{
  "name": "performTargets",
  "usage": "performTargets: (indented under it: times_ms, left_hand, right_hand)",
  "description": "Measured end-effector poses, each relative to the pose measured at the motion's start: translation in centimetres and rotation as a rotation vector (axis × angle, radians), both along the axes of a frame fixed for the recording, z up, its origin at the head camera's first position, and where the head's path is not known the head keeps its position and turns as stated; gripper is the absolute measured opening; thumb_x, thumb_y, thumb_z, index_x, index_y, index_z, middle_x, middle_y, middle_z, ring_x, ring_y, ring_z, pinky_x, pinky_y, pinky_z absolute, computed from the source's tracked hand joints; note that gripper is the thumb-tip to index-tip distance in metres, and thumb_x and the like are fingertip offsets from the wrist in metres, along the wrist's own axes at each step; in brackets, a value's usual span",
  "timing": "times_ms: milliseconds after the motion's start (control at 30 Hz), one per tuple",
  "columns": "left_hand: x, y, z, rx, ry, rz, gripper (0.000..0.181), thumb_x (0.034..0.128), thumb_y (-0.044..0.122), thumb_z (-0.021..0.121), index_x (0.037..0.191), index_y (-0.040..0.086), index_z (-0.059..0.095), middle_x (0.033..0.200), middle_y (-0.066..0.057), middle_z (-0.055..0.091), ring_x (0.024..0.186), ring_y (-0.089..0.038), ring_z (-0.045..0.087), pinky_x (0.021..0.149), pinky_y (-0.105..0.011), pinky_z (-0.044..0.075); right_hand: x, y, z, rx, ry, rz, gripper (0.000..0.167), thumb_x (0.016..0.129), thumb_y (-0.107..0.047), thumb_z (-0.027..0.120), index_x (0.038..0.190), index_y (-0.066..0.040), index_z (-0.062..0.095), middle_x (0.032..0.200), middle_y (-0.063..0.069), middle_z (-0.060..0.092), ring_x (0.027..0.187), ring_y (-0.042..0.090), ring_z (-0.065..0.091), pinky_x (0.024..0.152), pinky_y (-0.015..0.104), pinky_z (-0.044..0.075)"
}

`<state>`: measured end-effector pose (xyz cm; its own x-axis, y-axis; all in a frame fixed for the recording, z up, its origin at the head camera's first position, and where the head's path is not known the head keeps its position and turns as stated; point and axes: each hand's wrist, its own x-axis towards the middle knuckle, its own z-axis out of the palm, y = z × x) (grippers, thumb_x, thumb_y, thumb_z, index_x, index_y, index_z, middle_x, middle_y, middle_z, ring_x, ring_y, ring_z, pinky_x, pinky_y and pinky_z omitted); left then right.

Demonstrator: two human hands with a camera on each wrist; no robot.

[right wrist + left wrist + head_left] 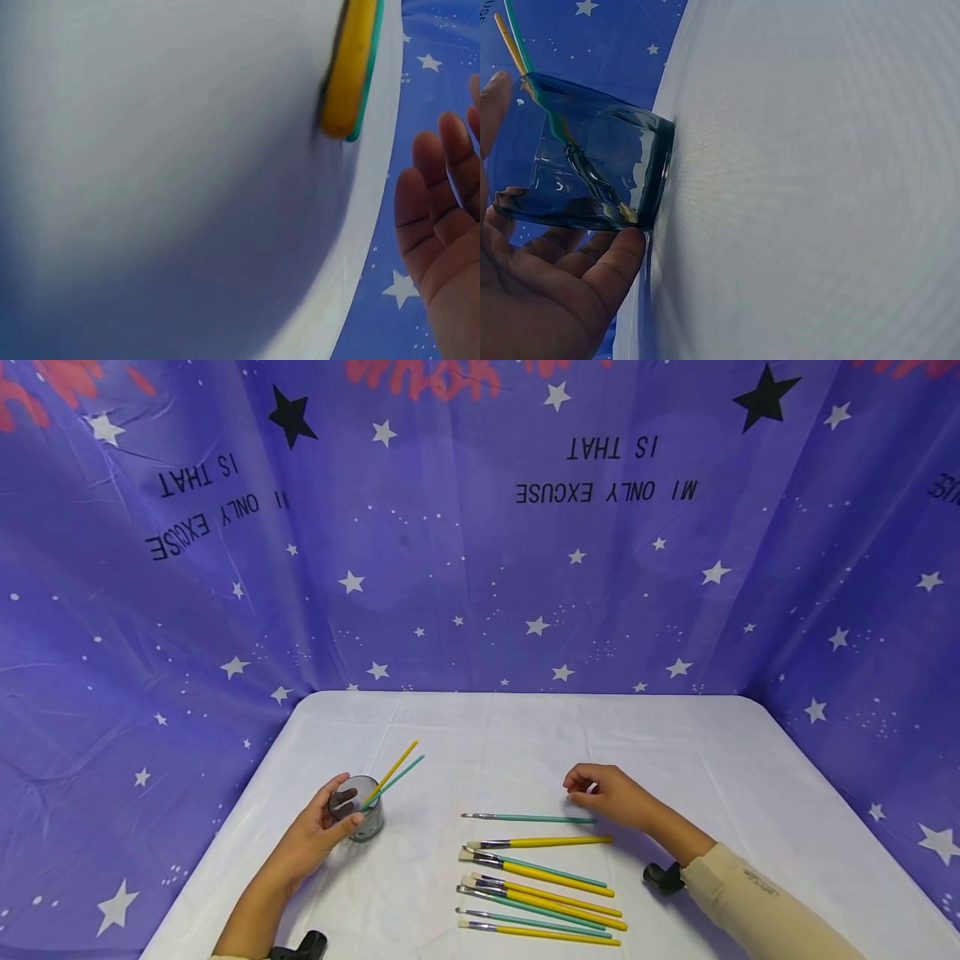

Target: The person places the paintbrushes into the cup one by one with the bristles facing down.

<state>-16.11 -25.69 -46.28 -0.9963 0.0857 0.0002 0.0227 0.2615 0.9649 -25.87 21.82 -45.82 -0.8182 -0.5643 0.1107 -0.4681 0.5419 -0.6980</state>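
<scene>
At the left of the table my left hand (309,838) grips a bluish-grey clear glass (367,828), thumb on the near side and fingers around the far side. Two paintbrushes lean in it, one with a yellow handle (397,764) and one with a green handle (407,767). Through the glass wall (592,169) in the left wrist view, their bristles point to its base. My right hand (611,793), fingers loosely bent and holding nothing, hovers near the handle end of the farthest green paintbrush (532,818) in the row.
Several more yellow and green paintbrushes (558,842) lie side by side on the white-covered table (675,743), bristles to the left, some overlapping. A purple star-printed curtain (465,543) rises behind the table and along both sides.
</scene>
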Motion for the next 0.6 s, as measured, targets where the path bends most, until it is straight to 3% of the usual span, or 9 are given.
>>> performTargets:
  times_ms: [600]
  left_hand:
    - [0.0,-0.1,0.1,0.01,-0.015,-0.004,0.08,0.0966,0.016,0.067,0.158,0.008,0.017,0.153,-0.028,0.033,0.14,-0.043,0.033,0.097,-0.022,0.041]
  right_hand:
    - [0.4,1.8,-1.0,0.165,-0.02,0.095,0.009,0.092,-0.013,0.071,0.1,-0.015,0.068,0.084,-0.01,0.058,0.077,0.008,0.051,0.069,0.027,0.045]
